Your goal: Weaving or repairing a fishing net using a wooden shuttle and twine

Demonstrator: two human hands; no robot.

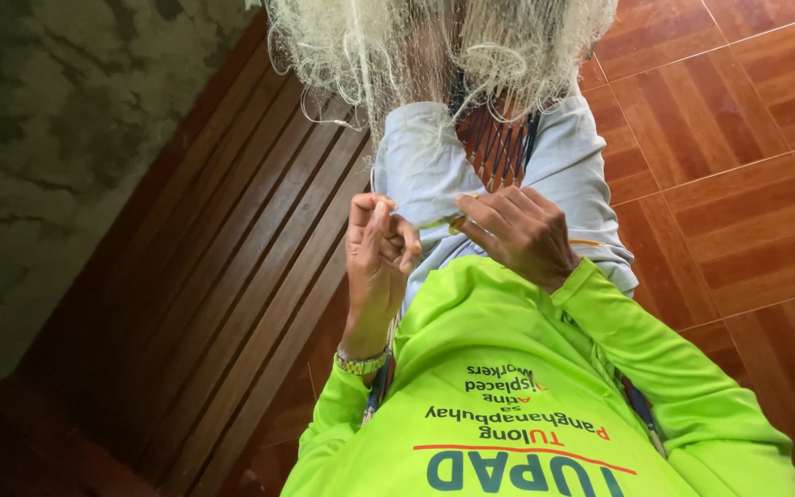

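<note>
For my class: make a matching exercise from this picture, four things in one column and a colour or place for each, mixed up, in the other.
1. netting
2. sleeve
3. wristband
4. slatted bench

a. dark brown wood, running down the left
b. bright yellow-green
c. pale, bunched at the top
d. on the left hand's wrist

Pairs: 1-c, 2-b, 3-d, 4-a

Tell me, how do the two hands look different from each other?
The left hand is curled with its fingers bent inward, while the right hand reaches across with its back facing up. The left wrist wears a metal watch band and its sleeve is pushed back; the right wrist is covered by the bright green sleeve. Both pinch a thin yellowish strand between them, below the pale fishing net.
</note>
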